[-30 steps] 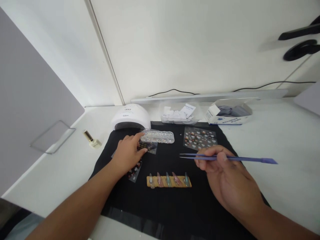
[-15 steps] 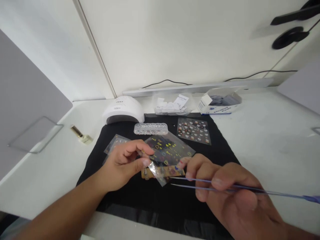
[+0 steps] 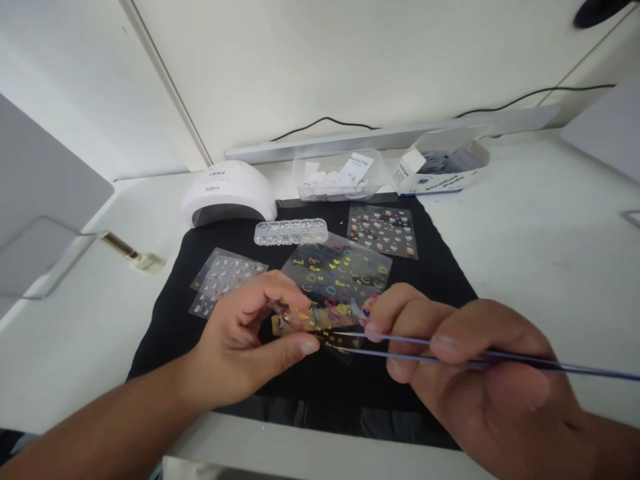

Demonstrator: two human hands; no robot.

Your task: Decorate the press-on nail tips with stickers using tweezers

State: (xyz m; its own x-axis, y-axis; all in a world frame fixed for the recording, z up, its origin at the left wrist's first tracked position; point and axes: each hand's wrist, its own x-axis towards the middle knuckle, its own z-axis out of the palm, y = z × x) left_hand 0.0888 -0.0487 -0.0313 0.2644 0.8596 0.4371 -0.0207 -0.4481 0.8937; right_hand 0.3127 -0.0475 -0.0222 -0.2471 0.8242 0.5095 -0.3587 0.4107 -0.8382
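Note:
My left hand (image 3: 250, 337) curls around the lower left of a clear nail sticker sheet (image 3: 350, 273) with yellow, blue and pink designs, its thumb at the near side. A small tan piece (image 3: 277, 325) shows beside these fingers; the sheet partly covers it. My right hand (image 3: 450, 353) is closed on blue tweezers (image 3: 400, 339). Their two tips are apart over the sheet's lower edge, pointing left. Other fingers of this hand touch the sheet's right edge. Where the left fingertips meet the sheet is partly hidden.
On the black mat (image 3: 200, 363) lie more sticker sheets (image 3: 225, 280), another sheet (image 3: 383, 230) and a clear rhinestone case (image 3: 290, 232). Behind are a white nail lamp (image 3: 227, 190), a plastic tub (image 3: 340, 177) and an alcohol pad box (image 3: 440, 167). A polish bottle (image 3: 133, 253) lies left.
The lifted, shiny corner of the sheet has come down flatter, and my left thumb has moved away from the index finger. The tweezers have shifted slightly left over the sheet. The view has tilted down.

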